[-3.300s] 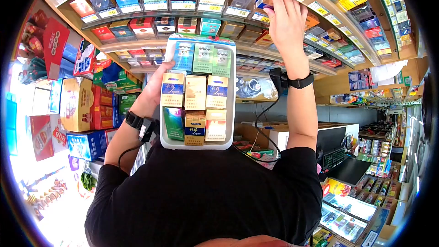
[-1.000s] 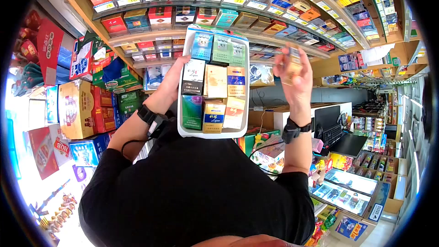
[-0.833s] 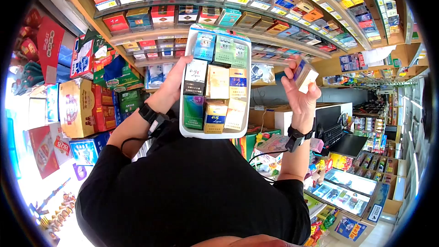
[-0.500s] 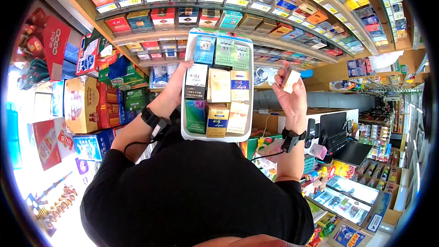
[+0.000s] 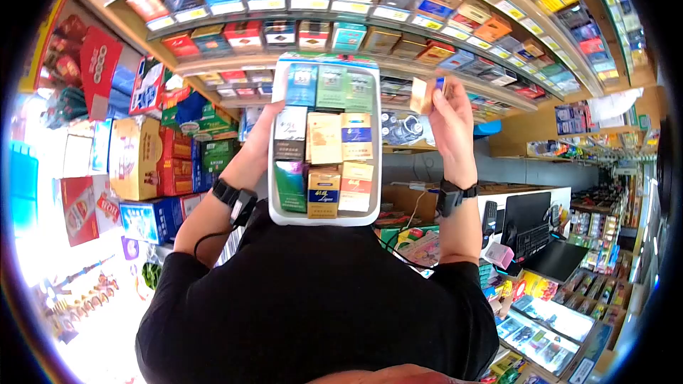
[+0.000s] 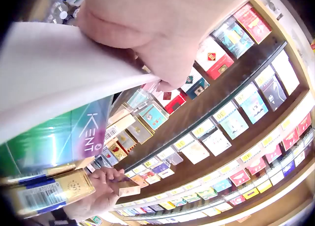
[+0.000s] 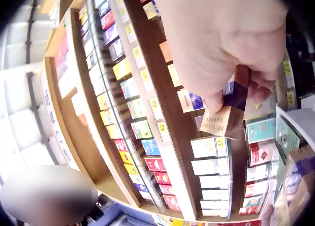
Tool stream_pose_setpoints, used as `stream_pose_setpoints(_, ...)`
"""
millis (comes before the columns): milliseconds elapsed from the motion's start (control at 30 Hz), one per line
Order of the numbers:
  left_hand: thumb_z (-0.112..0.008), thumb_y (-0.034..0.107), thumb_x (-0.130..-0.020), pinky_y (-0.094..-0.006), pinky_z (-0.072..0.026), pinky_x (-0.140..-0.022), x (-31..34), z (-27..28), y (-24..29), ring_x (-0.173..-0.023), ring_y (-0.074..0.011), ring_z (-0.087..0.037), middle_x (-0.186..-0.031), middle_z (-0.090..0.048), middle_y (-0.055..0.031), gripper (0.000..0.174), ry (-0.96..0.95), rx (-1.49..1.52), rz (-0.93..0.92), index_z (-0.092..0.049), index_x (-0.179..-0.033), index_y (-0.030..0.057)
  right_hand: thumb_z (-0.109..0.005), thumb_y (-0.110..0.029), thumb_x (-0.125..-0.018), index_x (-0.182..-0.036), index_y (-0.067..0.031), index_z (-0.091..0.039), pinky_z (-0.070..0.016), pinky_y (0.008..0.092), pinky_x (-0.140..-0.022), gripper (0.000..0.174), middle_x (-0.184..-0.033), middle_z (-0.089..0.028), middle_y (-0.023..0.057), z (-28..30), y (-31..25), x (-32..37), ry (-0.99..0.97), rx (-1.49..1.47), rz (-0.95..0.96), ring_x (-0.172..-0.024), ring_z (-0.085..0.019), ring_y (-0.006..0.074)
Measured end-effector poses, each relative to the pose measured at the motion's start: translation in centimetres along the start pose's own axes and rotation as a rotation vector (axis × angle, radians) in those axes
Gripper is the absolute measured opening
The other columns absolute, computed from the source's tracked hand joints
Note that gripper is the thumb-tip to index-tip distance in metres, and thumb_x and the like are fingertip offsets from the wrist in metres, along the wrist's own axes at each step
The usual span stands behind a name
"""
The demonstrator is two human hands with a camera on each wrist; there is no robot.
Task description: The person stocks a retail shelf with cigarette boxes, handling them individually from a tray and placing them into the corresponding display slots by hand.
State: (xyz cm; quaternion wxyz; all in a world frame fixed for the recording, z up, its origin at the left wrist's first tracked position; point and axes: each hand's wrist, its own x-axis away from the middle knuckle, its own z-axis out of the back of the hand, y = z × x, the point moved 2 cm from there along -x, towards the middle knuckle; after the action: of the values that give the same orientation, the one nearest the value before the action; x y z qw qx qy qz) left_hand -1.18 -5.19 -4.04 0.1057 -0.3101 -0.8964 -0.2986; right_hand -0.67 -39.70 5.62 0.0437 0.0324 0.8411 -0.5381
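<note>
The step in hand looks like a two-part balance: the white tray (image 5: pixel 324 221), propped against the chest, is best held level so that its loose rows do not slide, while the single gold cigarette pack (image 5: pixel 423 94) is handled by its narrow sides with its face in sight. The left hand (image 5: pixel 265 122) grips the tray's left wall, fingers clenched on the rim. Inside the tray, cigarette packs lie flat in three rows of three: nearest the chest a green Kent pack (image 6: pixel 74 137), a gold one and a cream one, then a middle row, then teal and green ones at the far end. Right of the tray's far end, raised above it, the right hand (image 5: pixel 448 110) pinches the gold pack between thumb and fingers (image 7: pixel 215 99). Beyond the tray run wooden shelves (image 5: pixel 398 64) of upright packs behind numbered price labels (image 5: pixel 388 12).
</note>
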Motion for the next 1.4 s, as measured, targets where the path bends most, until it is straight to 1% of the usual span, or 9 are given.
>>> stream_pose_setpoints(33,-0.055,0.042,-0.103,-0.0416,-0.0576,-0.101,0.2,-0.2,0.1,-0.116,-0.0307,-0.069,-0.134,-0.066,-0.021,0.062,0.017,-0.015,-0.004,-0.05,-0.144,-0.0038,-0.072,-0.009,-0.097,-0.141,-0.0022,-0.049,-0.0528,0.0362,-0.096,0.05,-0.121,-0.064,0.0086,0.0,-0.5,-0.9,0.013,0.004,0.014,-0.11,-0.065,0.0184)
stream_pose_setpoints(100,-0.059,0.044,-0.101,-0.0425,-0.0573,-0.102,-0.2,0.2,-0.2,-0.117,-0.0312,-0.069,-0.134,-0.066,-0.0218,0.065,-0.007,0.009,0.011,-0.049,-0.145,-0.0032,-0.072,-0.006,-0.095,-0.142,-0.0012,-0.047,-0.0508,0.0349,-0.099,0.053,-0.125,-0.061,0.0098,-0.7,-2.9,-2.4,0.129,0.53,0.384,-0.113,-0.063,0.0195)
stream_pose_setpoints(167,-0.059,0.044,-0.101,-0.0434,-0.0574,-0.102,0.0,-0.2,-0.1,-0.117,-0.0319,-0.069,-0.134,-0.065,-0.0224,0.065,-0.012,0.023,0.018,-0.048,-0.146,-0.003,-0.073,-0.004,-0.093,-0.14,0.0005,-0.049,-0.0493,0.0345,-0.101,0.054,-0.128,-0.06,0.0106,-1.5,-5.1,-3.7,0.216,0.879,0.617,-0.115,-0.06,0.0215)
stream_pose_setpoints(200,-0.05,0.04,-0.104,-0.0448,-0.0533,-0.107,0.0,0.0,-0.1,-0.126,-0.0342,-0.064,-0.142,-0.059,-0.0244,0.065,-0.009,0.0,0.024,-0.042,-0.15,-0.0048,-0.077,-0.005,-0.09,-0.138,-0.0017,-0.053,-0.0495,0.0371,-0.099,0.054,-0.126,-0.061,0.0136,-2.2,-6.2,-4.3,0.203,1.023,0.767,-0.115,-0.06,0.0272)
stream_pose_setpoints(333,-0.058,0.045,-0.102,-0.045,-0.0579,-0.101,-0.2,0.1,-0.4,-0.118,-0.0324,-0.069,-0.135,-0.065,-0.0225,0.066,-0.005,0.03,0.012,-0.048,-0.146,-0.0031,-0.081,-0.01,-0.084,-0.135,-0.008,-0.06,-0.0487,0.0443,-0.094,0.055,-0.12,-0.062,0.0171,-4.4,-8.6,-6.2,0.062,1.354,1.052,-0.106,-0.059,0.0373)
stream_pose_setpoints(467,-0.058,0.045,-0.102,-0.0443,-0.058,-0.101,-0.2,0.4,-0.2,-0.117,-0.0318,-0.069,-0.135,-0.065,-0.0221,0.066,-0.032,0.041,0.034,-0.049,-0.145,-0.0033,-0.08,-0.012,-0.082,-0.133,-0.0102,-0.063,-0.0475,0.0446,-0.09,0.053,-0.117,-0.065,0.0109,-5.4,-8.7,-8.3,-0.022,1.464,1.21,-0.106,-0.06,0.0327)
stream_pose_setpoints(967,-0.052,0.042,-0.105,-0.0432,-0.0589,-0.099,0.1,0.2,0.3,-0.115,-0.0316,-0.07,-0.134,-0.065,-0.0232,0.061,-0.053,0.034,0.056,-0.048,-0.145,-0.0049,-0.079,-0.018,-0.084,-0.134,-0.0141,-0.066,-0.0435,0.0456,-0.097,0.052,-0.125,-0.065,0.007,-5.0,-7.4,-10.6,0.106,1.672,1.318,-0.112,-0.06,0.0289)
stream_pose_setpoints(1167,-0.053,0.042,-0.104,-0.0439,-0.0577,-0.101,-0.8,1.7,0.1,-0.116,-0.0324,-0.07,-0.134,-0.065,-0.0234,0.061,-0.049,0.03,0.056,-0.049,-0.144,-0.0048,-0.075,-0.028,-0.092,-0.137,-0.0138,-0.065,-0.0419,0.0459,-0.099,0.048,-0.129,-0.064,0.0076,-4.8,-6.7,-11.4,0.176,1.74,1.337,-0.114,-0.059,0.0303)
stream_pose_setpoints(1400,-0.053,0.042,-0.103,-0.0423,-0.057,-0.102,-0.1,1.0,0.5,-0.119,-0.0326,-0.068,-0.137,-0.063,-0.0235,0.064,-0.047,0.0,0.038,-0.047,-0.146,-0.0051,-0.068,-0.035,-0.097,-0.143,-0.0161,-0.06,-0.0269,0.0543,-0.11,0.051,-0.142,-0.061,0.0053,-5.2,-6.6,-11.5,0.097,1.925,1.135,-0.134,-0.046,0.0298)
